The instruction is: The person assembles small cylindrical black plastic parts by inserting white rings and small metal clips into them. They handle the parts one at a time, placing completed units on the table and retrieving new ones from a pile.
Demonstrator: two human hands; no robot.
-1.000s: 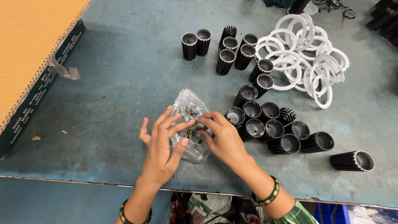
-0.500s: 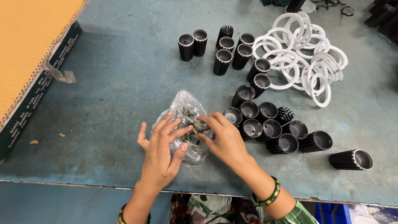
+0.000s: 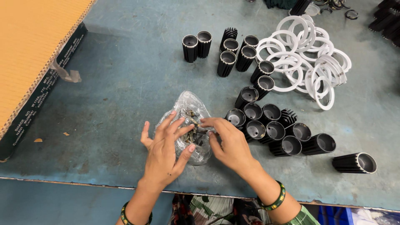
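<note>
A crumpled clear plastic bag point(image 3: 189, 109) of small dark metal parts was seen lying on the blue counter point(image 3: 125, 83), held between both hands. The bag was pressed from the left by the left hand point(image 3: 164, 152), its fingers point(image 3: 177, 127) spread over the plastic, and its mouth was pinched from the right by the narrowed fingers point(image 3: 208, 121) of the right hand point(image 3: 231, 146). Just right of the right hand's fingers, a cluster of black finned cylinders point(image 3: 271, 129) was laid, one of them touching the bag. Farther beyond, more black cylinders point(image 3: 227, 48) were stood upright, beside a heap of white rings point(image 3: 304, 58). Well to the left of the left hand's fingers, a cardboard box point(image 3: 33, 62) was set at the counter's edge.
</note>
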